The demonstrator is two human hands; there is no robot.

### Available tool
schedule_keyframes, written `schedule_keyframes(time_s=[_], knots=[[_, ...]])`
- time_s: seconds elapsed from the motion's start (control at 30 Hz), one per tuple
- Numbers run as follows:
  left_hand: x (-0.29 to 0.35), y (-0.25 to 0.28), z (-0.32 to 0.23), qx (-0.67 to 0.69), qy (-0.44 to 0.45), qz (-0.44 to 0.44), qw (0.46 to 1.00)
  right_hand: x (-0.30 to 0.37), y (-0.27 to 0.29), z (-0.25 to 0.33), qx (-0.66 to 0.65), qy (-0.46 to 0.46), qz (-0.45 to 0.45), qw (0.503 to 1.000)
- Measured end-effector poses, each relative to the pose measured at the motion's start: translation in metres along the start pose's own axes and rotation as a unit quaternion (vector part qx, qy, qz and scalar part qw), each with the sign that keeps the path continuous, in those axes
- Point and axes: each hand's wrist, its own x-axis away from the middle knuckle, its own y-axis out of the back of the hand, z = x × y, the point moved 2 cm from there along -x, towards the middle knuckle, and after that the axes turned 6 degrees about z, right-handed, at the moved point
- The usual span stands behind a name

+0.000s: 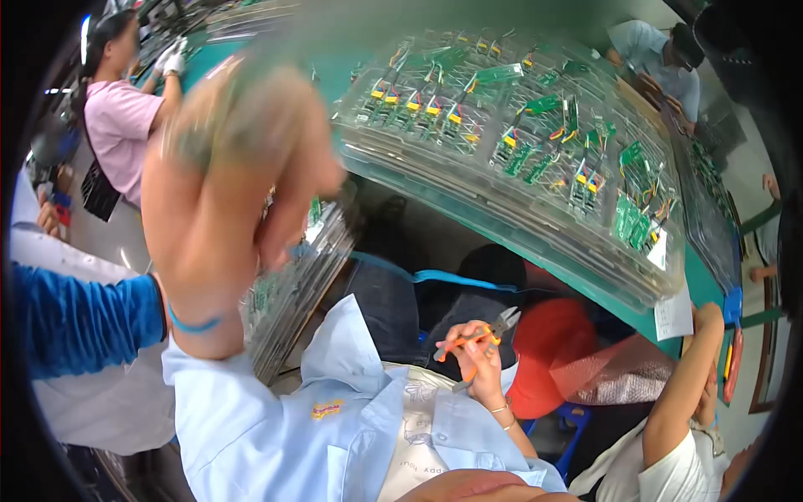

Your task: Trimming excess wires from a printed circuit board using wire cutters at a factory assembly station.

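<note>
My left hand (pixel 242 159) is raised close to the camera and blurred by motion. Its fingers reach up out of clear sight, so what they hold or touch is hidden. A thin blue band (pixel 198 325) circles that wrist. Down in front of my light blue shirt, my right hand (pixel 478 368) is closed on a pair of cutting pliers (pixel 465 340) with orange and dark handles. Their metal jaws point up and to the right, away from any other thing.
Clear plastic trays (pixel 468 171) full of green circuit boards with coloured wires are stacked on a green table (pixel 623 311). More trays (pixel 288 301) stand at the left. A blue cord (pixel 452 279) crosses above my lap. Co-workers sit left, right and across; a red rounded object (pixel 548 351) is at the right.
</note>
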Motion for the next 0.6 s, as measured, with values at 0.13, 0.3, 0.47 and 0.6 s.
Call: schedule_keyframes(time_s=[0.13,0.3,0.47,0.6], knots=[[-0.053,-0.042,0.007,0.181,0.164,0.089,0.966,0.002,-0.002,0.022,0.018,0.045,-0.032,0.998],[-0.042,-0.138,0.078,0.411,0.314,0.196,0.833,-0.01,-0.012,0.066,0.037,0.182,-0.016,0.982],[0.008,-0.196,0.098,0.453,0.329,0.185,0.807,-0.011,-0.019,0.081,0.04,0.277,-0.159,0.947],[0.038,-0.21,0.099,0.51,0.317,0.098,0.794,-0.009,-0.012,0.067,0.213,0.225,-0.254,0.916]])
